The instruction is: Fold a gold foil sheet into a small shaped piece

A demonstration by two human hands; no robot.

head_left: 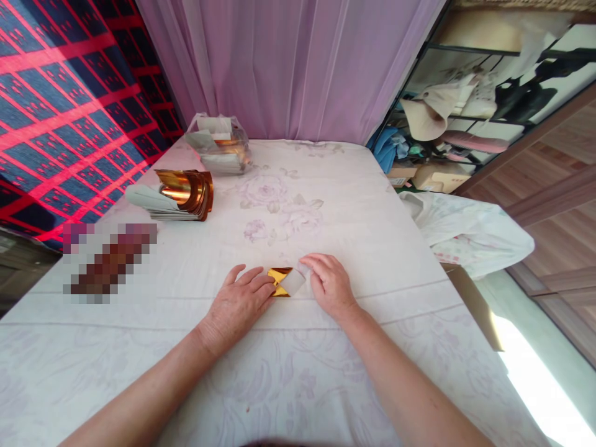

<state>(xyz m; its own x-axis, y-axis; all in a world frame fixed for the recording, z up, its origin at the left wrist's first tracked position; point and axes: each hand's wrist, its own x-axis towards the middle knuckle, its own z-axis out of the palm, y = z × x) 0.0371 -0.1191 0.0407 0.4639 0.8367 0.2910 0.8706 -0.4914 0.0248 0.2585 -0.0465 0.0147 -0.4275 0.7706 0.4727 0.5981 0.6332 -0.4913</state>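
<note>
A small piece of gold foil paper (282, 288) lies partly folded on the cloth, its shiny gold side showing in pointed folds and a pale flap on the right. My left hand (244, 295) rests flat over its left end, fingers stretched out and pressing it down. At the pale flap, on the right side, is my right hand (333, 285), its fingers bent and closed at the paper's edge. Just where its fingertips meet the flap is hard to make out.
A fanned stack of gold foil sheets (186, 192) stands at the left. Behind it is a clear plastic bag (218, 146) of similar sheets. A pixelated patch covers something at far left. Purple curtain (298, 68) behind; shelves and a white bag (475, 233) at right.
</note>
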